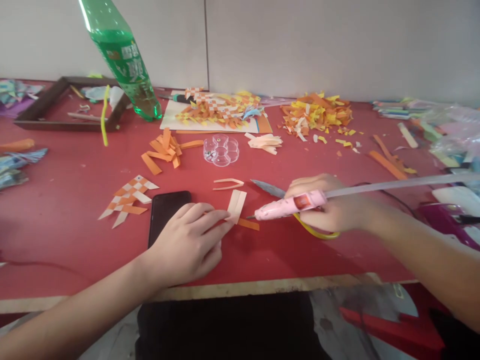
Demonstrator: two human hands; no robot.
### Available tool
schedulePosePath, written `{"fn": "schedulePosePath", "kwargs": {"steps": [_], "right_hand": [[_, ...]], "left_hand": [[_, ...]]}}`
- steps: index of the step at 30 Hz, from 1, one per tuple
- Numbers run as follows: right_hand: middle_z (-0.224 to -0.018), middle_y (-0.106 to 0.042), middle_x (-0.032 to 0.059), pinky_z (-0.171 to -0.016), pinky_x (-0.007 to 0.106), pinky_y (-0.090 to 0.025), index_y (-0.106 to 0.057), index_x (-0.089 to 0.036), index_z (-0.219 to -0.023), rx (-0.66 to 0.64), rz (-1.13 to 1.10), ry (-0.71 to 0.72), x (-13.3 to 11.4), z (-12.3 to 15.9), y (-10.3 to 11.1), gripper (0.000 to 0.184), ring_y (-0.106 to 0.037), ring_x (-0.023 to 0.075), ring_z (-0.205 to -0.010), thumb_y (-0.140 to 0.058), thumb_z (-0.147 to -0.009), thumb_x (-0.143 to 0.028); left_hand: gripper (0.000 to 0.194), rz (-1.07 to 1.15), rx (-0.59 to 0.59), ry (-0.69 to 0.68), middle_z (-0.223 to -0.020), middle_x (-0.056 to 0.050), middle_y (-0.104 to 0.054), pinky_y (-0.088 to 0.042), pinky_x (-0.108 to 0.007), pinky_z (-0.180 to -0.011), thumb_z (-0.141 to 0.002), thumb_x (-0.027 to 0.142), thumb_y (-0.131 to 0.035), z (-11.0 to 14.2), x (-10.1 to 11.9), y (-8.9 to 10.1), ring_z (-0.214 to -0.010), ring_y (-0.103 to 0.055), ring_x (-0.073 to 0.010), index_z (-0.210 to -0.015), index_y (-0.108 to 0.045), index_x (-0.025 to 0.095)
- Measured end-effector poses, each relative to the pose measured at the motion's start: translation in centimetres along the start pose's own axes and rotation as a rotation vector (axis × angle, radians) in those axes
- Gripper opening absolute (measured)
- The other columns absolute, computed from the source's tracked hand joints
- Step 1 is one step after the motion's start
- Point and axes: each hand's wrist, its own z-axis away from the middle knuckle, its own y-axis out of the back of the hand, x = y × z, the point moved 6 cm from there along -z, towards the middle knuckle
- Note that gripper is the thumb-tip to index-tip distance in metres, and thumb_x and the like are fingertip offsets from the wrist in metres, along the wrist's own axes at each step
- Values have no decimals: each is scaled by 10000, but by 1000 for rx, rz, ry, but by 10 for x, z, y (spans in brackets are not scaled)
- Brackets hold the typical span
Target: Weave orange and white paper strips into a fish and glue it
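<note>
My left hand [191, 240] has its fingertips closed on the lower left edge of a cream folded paper strip [237, 202], and an orange strip [249, 224] shows under it. My right hand [318, 200] grips a pink hot glue gun [285, 206], its nozzle pointing left, close to the strips. A translucent glue stick [393, 184] runs out of the gun's back. Scissors [268, 187] with a yellow handle lie beneath the right hand, partly hidden. A black phone [167, 210] is partly covered by my left hand. Left of it lies a woven orange-and-white paper fish [129, 197].
A narrow cream strip [228, 182] lies bent behind the work. Farther back are orange strips [167, 150], a clear compartment tray [221, 152], cream strips [264, 142] and an orange-yellow paper heap [318, 115]. A green bottle [125, 65] stands beside a dark frame [56, 125].
</note>
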Motion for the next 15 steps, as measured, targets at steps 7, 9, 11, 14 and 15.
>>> {"fn": "schedulePosePath", "kwargs": {"steps": [7, 9, 11, 14, 15], "right_hand": [[-597, -533, 7, -562, 275, -317, -510, -196, -594, -24, 94, 101, -20, -16, -2, 93, -468, 143, -577, -513, -674, -147], [-576, -501, -7, -558, 272, -305, -455, -203, -579, -30, 132, 108, -24, -20, -2, 121, -453, 136, -560, -514, -679, -167], [-551, -460, -21, -549, 268, -291, -391, -208, -568, -54, 169, 111, -27, -23, -3, 163, -429, 127, -537, -508, -677, -177], [-538, -422, -29, -539, 266, -270, -346, -211, -571, -77, 243, 113, -30, -28, -4, 188, -408, 124, -524, -503, -672, -183], [-536, -414, -30, -536, 266, -264, -343, -211, -573, -80, 274, 124, -32, -29, -3, 189, -405, 125, -522, -501, -673, -184]], "left_hand": [[391, -23, -30, -2, -1147, -69, -707, -442, -437, -790, -858, 186, -492, -3, 3, -1, -957, -540, -284, -1206, -661, 129], [401, -19, -30, -2, -1172, -67, -700, -436, -433, -801, -857, 182, -496, -3, 3, -1, -971, -528, -284, -1220, -655, 122], [406, -5, -38, -3, -1203, -61, -692, -430, -433, -826, -860, 186, -501, -2, 2, -2, -997, -516, -285, -1231, -651, 117], [401, 19, -41, -7, -1208, -56, -693, -421, -435, -859, -869, 194, -503, -1, 2, -4, -1014, -506, -283, -1233, -653, 115], [401, 25, -38, -7, -1206, -60, -694, -419, -435, -866, -871, 193, -502, -1, 2, -4, -1014, -505, -281, -1233, -653, 111]]}}
